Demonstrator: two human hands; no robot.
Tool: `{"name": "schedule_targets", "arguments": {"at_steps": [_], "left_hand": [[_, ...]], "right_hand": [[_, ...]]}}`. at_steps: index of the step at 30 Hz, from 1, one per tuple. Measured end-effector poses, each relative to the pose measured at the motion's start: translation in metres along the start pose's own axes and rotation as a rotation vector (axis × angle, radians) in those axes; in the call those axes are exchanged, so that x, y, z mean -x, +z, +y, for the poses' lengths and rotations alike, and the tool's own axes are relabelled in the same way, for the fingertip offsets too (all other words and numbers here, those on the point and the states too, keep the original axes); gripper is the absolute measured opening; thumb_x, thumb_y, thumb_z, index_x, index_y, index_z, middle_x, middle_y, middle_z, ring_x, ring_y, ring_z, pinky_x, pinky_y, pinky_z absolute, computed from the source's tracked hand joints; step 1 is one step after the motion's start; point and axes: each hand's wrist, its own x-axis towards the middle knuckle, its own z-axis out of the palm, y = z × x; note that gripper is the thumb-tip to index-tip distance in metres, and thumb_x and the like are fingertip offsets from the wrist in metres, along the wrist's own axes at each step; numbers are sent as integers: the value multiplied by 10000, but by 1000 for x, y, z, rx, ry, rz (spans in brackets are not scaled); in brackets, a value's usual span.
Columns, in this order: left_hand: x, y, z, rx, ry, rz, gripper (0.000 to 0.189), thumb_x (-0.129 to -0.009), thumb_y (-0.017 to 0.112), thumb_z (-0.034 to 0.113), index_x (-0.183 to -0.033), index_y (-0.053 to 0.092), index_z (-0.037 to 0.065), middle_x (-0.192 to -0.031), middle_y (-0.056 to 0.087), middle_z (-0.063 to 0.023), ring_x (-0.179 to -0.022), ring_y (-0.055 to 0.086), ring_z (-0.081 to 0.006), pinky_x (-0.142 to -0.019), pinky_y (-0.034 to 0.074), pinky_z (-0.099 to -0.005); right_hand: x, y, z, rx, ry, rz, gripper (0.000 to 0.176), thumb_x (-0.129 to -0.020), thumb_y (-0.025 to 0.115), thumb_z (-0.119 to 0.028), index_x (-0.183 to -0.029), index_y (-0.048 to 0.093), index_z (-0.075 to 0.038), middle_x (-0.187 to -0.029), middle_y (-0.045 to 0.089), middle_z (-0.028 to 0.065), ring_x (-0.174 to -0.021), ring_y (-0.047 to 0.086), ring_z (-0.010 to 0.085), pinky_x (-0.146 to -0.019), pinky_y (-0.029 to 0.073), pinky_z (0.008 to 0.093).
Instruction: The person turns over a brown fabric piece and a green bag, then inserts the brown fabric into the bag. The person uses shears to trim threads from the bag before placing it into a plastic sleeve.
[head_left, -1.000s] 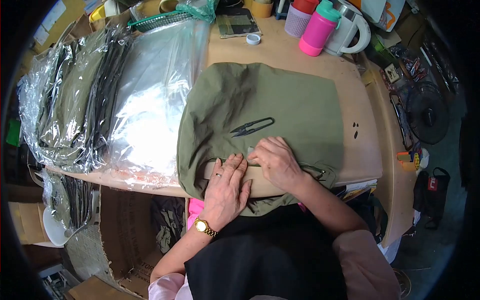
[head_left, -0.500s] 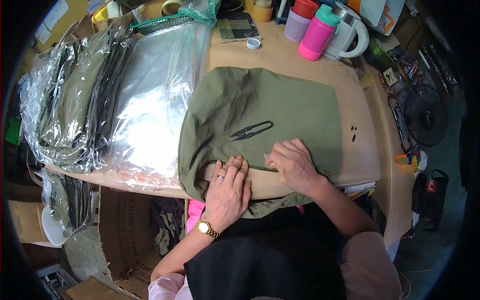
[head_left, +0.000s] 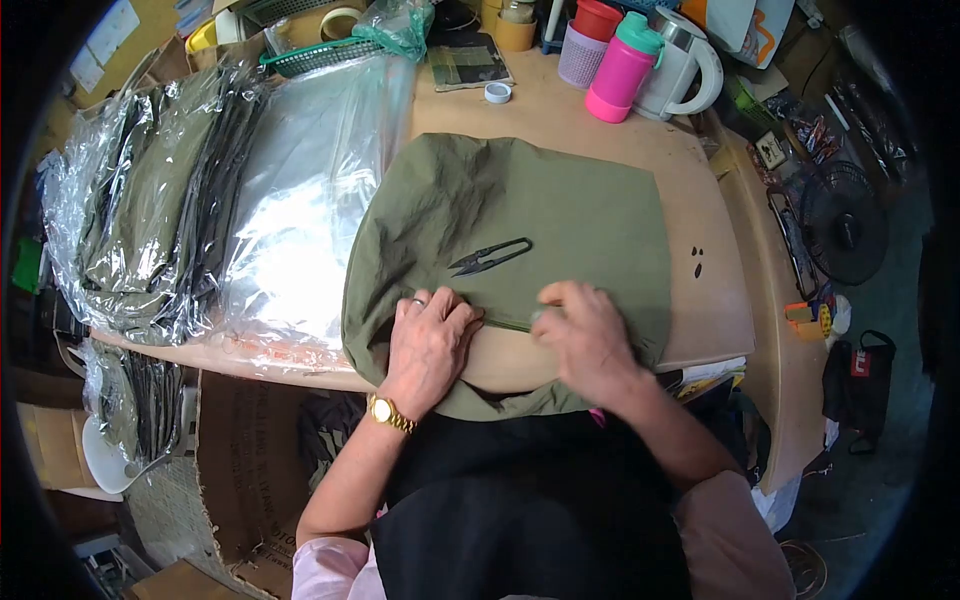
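Note:
An olive-green fabric piece (head_left: 590,220), sewn like a bag or cover, is spread over the table with its open edge towards me. My left hand (head_left: 430,345), wearing a ring and a gold watch, has its fingers bent and closed on that edge. To its right, my right hand (head_left: 590,345) is over the same edge, fingers curled and smeared by motion; whether it holds anything is hidden. Black thread snips (head_left: 492,257) lie on the fabric above my hands, touched by neither. Bare tabletop shows through the opening below the edge.
Clear plastic bags (head_left: 300,200) lie left of the fabric, beside a stack of bagged dark garments (head_left: 150,200). At the back stand a pink bottle (head_left: 618,75), a kettle (head_left: 680,75) and a green basket (head_left: 320,58). A cardboard box (head_left: 250,470) sits below the table.
My left hand has gone from lying flat to bent fingers gripping the edge, shifting slightly left. The right hand has lifted a little and blurs. The whole view has shifted slightly.

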Motion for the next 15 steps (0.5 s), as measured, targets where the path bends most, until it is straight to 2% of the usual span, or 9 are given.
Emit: {"name": "schedule_targets", "arguments": {"at_steps": [2, 4, 6, 7, 10, 11, 13, 14, 15], "left_hand": [[-7, 5, -9, 46, 99, 62, 103, -824, 734, 114, -890, 656, 94, -863, 584, -60, -813, 555, -263, -738, 413, -381], [-14, 1, -12, 74, 67, 9, 78, -846, 712, 111, -884, 650, 84, -841, 605, -85, -811, 586, -293, -724, 441, -393], [-19, 3, -20, 211, 13, -32, 75, -867, 694, 117, -886, 642, 66, -846, 636, -118, -822, 619, -331, -716, 471, -414], [-22, 0, -21, 242, -4, -61, 116, -894, 682, 148, -892, 635, 42, -852, 644, -141, -794, 636, -346, -696, 497, -434], [-31, -4, -24, 354, -110, -142, 165, -866, 728, 168, -862, 643, 27, -816, 634, -135, -735, 632, -335, -656, 495, -427], [-33, -7, -25, 354, -109, -139, 165, -866, 728, 168, -862, 643, 27, -816, 634, -135, -735, 632, -335, -656, 495, -427], [-35, -13, -30, 441, -130, -161, 176, -811, 790, 178, -836, 682, 41, -793, 633, -107, -738, 634, -287, -672, 493, -382], [-36, -14, -32, 440, -131, -159, 176, -811, 790, 178, -836, 682, 41, -793, 633, -107, -738, 634, -287, -672, 493, -382], [-35, -13, -34, 455, -129, -170, 182, -794, 805, 180, -823, 688, 44, -784, 625, -99, -718, 627, -273, -665, 490, -377]], "right_hand": [[-1, 15, -17, 23, -155, 115, 159, -747, 625, -42, -901, 628, -80, -1065, 590, 101, -1025, 570, 290, -900, 432, 430], [-1, 21, -3, -4, -106, 13, 156, -768, 632, -13, -918, 646, -57, -1050, 633, 120, -1023, 609, 291, -895, 471, 427], [-12, 17, 12, -485, 163, -43, 85, -835, 588, 31, -886, 646, -3, -893, 673, 125, -853, 669, 294, -776, 519, 364], [-14, 18, 15, -597, 268, -43, 116, -872, 551, 45, -930, 648, 23, -754, 660, 128, -713, 669, 243, -685, 519, 338], [-21, 18, 23, -629, 339, -120, 93, -887, 575, 25, -932, 657, 25, -709, 638, 86, -660, 601, 129, -638, 481, 302], [-22, 16, 22, -627, 336, -120, 93, -887, 575, 25, -932, 657, 25, -709, 638, 86, -660, 601, 129, -638, 481, 302], [-24, 11, 20, -650, 387, -193, 72, -893, 596, 8, -926, 658, 23, -684, 590, 35, -623, 502, 67, -583, 426, 271], [-26, 9, 20, -649, 385, -194, 72, -893, 596, 8, -926, 658, 23, -684, 590, 35, -623, 502, 67, -583, 426, 271], [-27, 7, 19, -643, 405, -231, 89, -896, 597, -23, -933, 665, 20, -754, 647, 111, -714, 607, 171, -663, 475, 330]]}}
